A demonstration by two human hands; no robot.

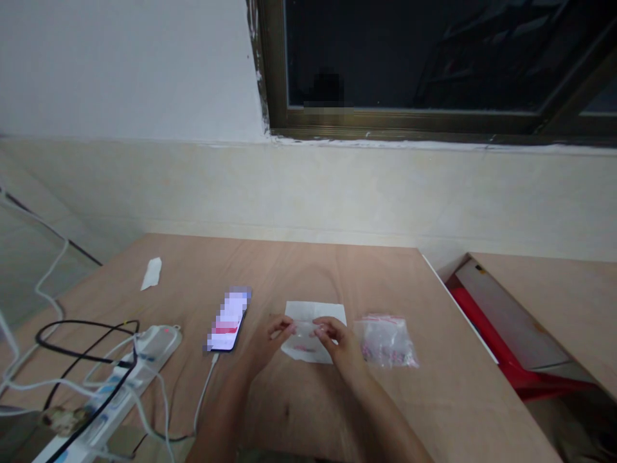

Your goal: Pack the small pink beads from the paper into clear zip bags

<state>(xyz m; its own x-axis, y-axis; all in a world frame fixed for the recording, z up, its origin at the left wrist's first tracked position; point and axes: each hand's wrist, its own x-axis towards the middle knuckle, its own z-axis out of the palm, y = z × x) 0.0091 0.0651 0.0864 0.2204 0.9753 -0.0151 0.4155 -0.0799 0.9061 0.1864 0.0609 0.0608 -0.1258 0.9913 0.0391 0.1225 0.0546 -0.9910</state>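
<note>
My left hand (270, 339) and my right hand (337, 341) meet over a white sheet of paper (315, 312) on the wooden table (289, 270). Both pinch a small clear plastic bag (305, 333) between fingertips, held just above the paper. The bag seems to hold a bit of pink at its bottom. Just right of my right hand lies a pile of clear small bags with pink strips (387, 341).
A phone (229, 319) with a lit screen lies left of my hands, a white cable running from it. A white power strip (126, 379) with several cables sits at the front left. A paper scrap (152, 273) lies far left. Red furniture (486, 334) stands beyond the table's right edge.
</note>
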